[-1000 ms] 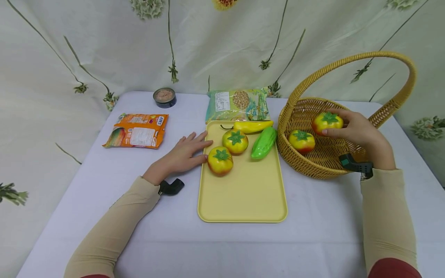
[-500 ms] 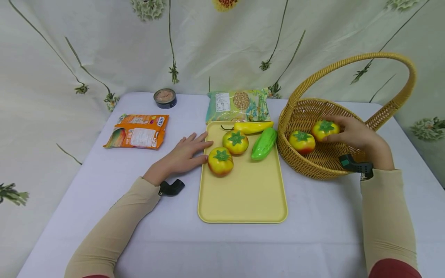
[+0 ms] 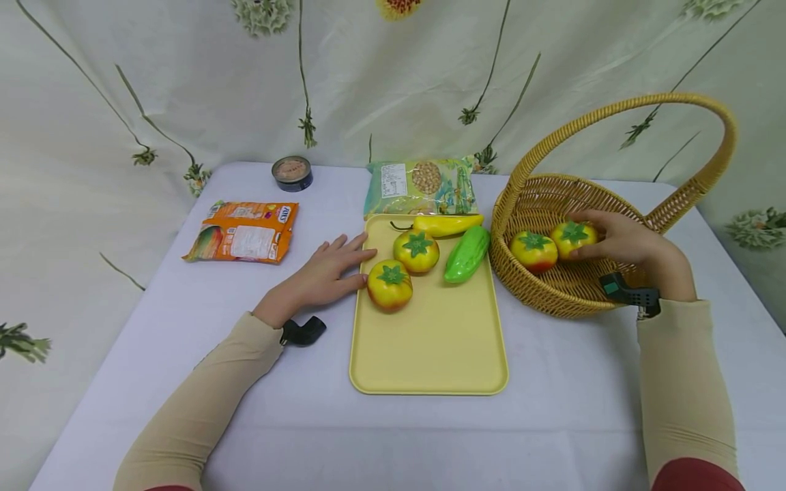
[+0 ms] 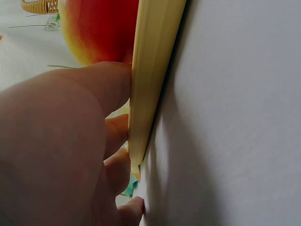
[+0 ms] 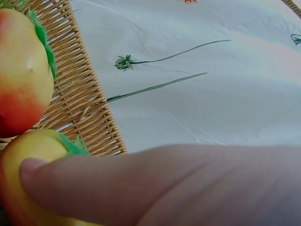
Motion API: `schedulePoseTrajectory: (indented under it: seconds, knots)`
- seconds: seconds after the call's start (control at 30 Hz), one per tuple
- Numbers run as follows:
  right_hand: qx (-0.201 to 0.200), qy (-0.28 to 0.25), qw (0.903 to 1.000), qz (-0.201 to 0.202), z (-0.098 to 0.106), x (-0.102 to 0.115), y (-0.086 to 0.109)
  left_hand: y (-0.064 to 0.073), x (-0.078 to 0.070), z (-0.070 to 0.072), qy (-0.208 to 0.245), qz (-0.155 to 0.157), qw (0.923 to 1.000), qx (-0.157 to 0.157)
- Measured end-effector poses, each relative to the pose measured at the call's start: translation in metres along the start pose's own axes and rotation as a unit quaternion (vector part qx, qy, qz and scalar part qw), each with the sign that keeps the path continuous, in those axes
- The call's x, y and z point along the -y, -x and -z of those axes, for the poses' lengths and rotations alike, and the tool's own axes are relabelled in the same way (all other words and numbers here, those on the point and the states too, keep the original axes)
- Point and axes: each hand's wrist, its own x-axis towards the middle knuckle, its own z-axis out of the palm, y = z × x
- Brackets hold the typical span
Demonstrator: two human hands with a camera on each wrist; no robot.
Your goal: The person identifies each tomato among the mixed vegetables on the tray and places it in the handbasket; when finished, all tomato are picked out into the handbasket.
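My right hand (image 3: 632, 239) grips a yellow-red toy persimmon (image 3: 574, 239) by its side, low inside the wicker basket (image 3: 565, 303). In the right wrist view the thumb (image 5: 70, 181) lies across that fruit. Right beside it in the basket sits another persimmon (image 3: 533, 251). My left hand (image 3: 322, 271) rests with spread fingers on the left rim of the yellow tray (image 3: 430, 348). Its thumb lies close to a persimmon (image 3: 389, 285) on the tray. A further persimmon (image 3: 416, 250), a yellow chili pepper (image 3: 448, 224) and a green vegetable (image 3: 467, 254) share the tray's far half.
Behind the tray lies a green bag of beans (image 3: 420, 187). An orange snack packet (image 3: 243, 232) and a small round can (image 3: 291, 173) are at the back left. The basket's tall handle (image 3: 626, 102) arches above the right hand.
My right hand has lowered the persimmon into the basket and slightly left, bringing it alongside the other one. The left hand has stayed in place on the tray's rim.
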Motion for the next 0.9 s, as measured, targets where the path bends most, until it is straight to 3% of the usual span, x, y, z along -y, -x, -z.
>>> schedulePoseTrajectory:
  seconds: [0.5, 0.9]
  knots:
    - [-0.009, -0.015, 0.9989, -0.044, 0.0019, -0.0009, 0.0009, 0.0005, 0.0007, 0.0004, 0.000, 0.000, 1.0000, -0.001]
    - [-0.018, -0.003, 0.9983, -0.056, 0.0033, -0.0050, 0.0006, 0.0013, -0.0010, 0.0015, 0.000, -0.002, 1.0000, -0.001]
